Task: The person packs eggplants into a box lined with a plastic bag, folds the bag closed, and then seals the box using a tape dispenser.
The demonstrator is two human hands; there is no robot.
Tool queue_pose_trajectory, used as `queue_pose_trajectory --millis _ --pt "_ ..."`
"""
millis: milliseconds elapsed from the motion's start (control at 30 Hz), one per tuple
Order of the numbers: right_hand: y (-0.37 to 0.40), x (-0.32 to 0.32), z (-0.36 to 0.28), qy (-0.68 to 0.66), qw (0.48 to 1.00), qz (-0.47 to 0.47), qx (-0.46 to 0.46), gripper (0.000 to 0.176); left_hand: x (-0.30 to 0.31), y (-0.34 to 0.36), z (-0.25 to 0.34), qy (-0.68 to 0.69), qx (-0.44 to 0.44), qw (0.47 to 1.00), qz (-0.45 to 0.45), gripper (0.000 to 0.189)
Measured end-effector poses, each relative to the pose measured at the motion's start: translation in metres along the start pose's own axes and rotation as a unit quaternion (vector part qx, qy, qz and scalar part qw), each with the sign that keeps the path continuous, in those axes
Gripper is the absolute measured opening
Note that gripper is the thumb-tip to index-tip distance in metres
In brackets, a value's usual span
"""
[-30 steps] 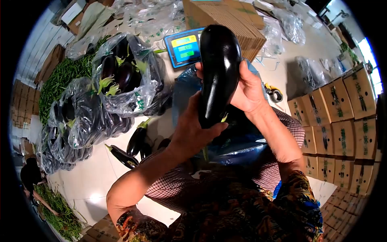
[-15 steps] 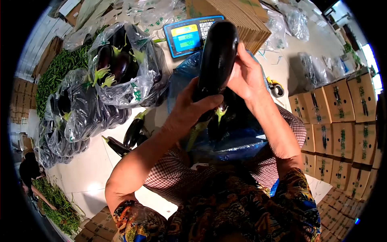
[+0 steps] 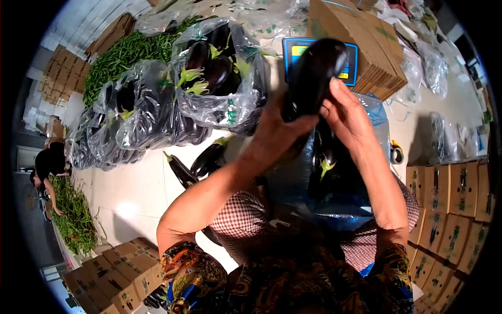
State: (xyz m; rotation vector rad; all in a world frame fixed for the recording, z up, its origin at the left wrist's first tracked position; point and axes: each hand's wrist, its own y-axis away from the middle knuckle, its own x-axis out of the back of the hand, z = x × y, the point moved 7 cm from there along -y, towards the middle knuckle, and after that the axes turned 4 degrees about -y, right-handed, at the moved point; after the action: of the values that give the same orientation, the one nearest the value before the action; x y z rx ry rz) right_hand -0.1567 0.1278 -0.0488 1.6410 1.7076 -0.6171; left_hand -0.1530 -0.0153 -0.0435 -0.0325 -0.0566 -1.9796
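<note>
I hold one large, glossy dark eggplant (image 3: 312,76) up in front of me with both hands. My left hand (image 3: 274,128) wraps its lower end from the left. My right hand (image 3: 348,116) grips it from the right, fingers against its side. Below the hands, a blue plastic bag (image 3: 376,112) stands open with more eggplants (image 3: 327,157) inside, green stems showing. A blue electronic scale (image 3: 297,49) sits just behind the held eggplant, partly hidden by it.
Clear bags of eggplants (image 3: 217,73) lie on the pale floor to the left, with loose eggplants (image 3: 196,165) beside them. Green beans (image 3: 123,52) are heaped beyond. Flat cardboard (image 3: 368,39) is stacked behind the scale, and printed cartons (image 3: 449,191) at right. Another person (image 3: 49,165) crouches far left.
The eggplant has tilted further and sits lower over the blue bag. My view has swung, so the bags and scale have shifted to the right in the frame.
</note>
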Motion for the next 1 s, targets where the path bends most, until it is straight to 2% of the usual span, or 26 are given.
queue_pose_trajectory --millis 33,67,100,167,200,233,300,367,400,433,467,533,600,700,733,833,933,967,1000 --pt "0.006 -0.013 -0.001 0.064 0.997 -0.031 -0.014 0.028 0.013 -0.002 0.008 0.044 0.002 0.999 -0.001 0.05" --pt "0.016 -0.026 -0.003 0.125 0.992 -0.019 -0.016 0.025 0.031 -0.005 0.017 -0.002 -0.002 0.999 0.046 0.05" --pt "0.018 -0.018 0.002 0.161 0.986 -0.014 -0.05 0.023 0.048 -0.009 0.025 -0.048 -0.007 0.995 0.091 0.05" --pt "0.021 0.01 0.012 0.235 0.965 -0.002 -0.116 0.021 0.08 -0.019 0.033 -0.078 0.038 0.985 0.149 0.057" --pt "0.021 0.019 0.015 0.267 0.958 0.026 -0.104 0.019 0.094 -0.02 0.044 -0.143 0.02 0.971 0.189 0.064" --pt "0.019 0.027 0.018 0.306 0.947 0.021 -0.093 0.019 0.106 -0.027 0.044 -0.145 0.016 0.971 0.19 0.072" --pt "0.016 0.042 0.021 0.38 0.922 0.015 -0.07 0.02 0.136 -0.047 0.029 -0.187 -0.013 0.963 0.196 0.071" --pt "0.008 0.035 0.023 0.472 0.881 -0.017 -0.023 0.021 0.175 -0.066 -0.01 -0.236 -0.023 0.932 0.273 0.077" --pt "0.003 0.033 0.028 0.5 0.865 -0.035 -0.013 0.021 0.184 -0.069 -0.014 -0.297 0.004 0.906 0.3 0.087" --pt "-0.002 0.032 0.034 0.527 0.848 -0.054 -0.001 0.021 0.187 -0.075 -0.018 -0.29 -0.005 0.911 0.294 0.087" --pt "-0.008 0.033 0.042 0.527 0.846 -0.07 0.039 0.022 0.191 -0.08 -0.022 -0.284 -0.014 0.914 0.29 0.086" --pt "-0.01 0.02 0.051 0.536 0.838 -0.098 0.011 0.022 0.197 -0.081 -0.013 -0.312 -0.05 0.899 0.303 0.085" --pt "-0.006 0.01 0.058 0.555 0.824 -0.108 -0.04 0.023 0.2 -0.083 -0.002 -0.346 -0.022 0.881 0.323 0.083" --pt "-0.004 0.026 0.071 0.588 0.797 -0.135 -0.024 0.023 0.217 -0.098 0.004 -0.33 -0.016 0.882 0.336 0.078" --pt "-0.001 0.025 0.069 0.591 0.794 -0.14 0.01 0.024 0.222 -0.094 0.016 -0.35 -0.023 0.869 0.35 0.077" --pt "0.009 0.038 0.063 0.593 0.783 -0.092 -0.161 0.025 0.26 -0.083 0.03 -0.351 -0.036 0.855 0.381 0.073" --pt "0.009 0.062 0.06 0.586 0.783 -0.046 -0.203 0.025 0.306 -0.052 0.032 -0.251 -0.075 0.865 0.428 0.073" --pt "0.007 0.063 0.059 0.604 0.778 -0.069 -0.157 0.025 0.311 -0.032 0.036 -0.251 -0.007 0.869 0.426 0.077" --pt "0.005 0.064 0.059 0.62 0.771 -0.089 -0.111 0.024 0.343 -0.021 0.026 -0.333 -0.002 0.827 0.454 0.08"
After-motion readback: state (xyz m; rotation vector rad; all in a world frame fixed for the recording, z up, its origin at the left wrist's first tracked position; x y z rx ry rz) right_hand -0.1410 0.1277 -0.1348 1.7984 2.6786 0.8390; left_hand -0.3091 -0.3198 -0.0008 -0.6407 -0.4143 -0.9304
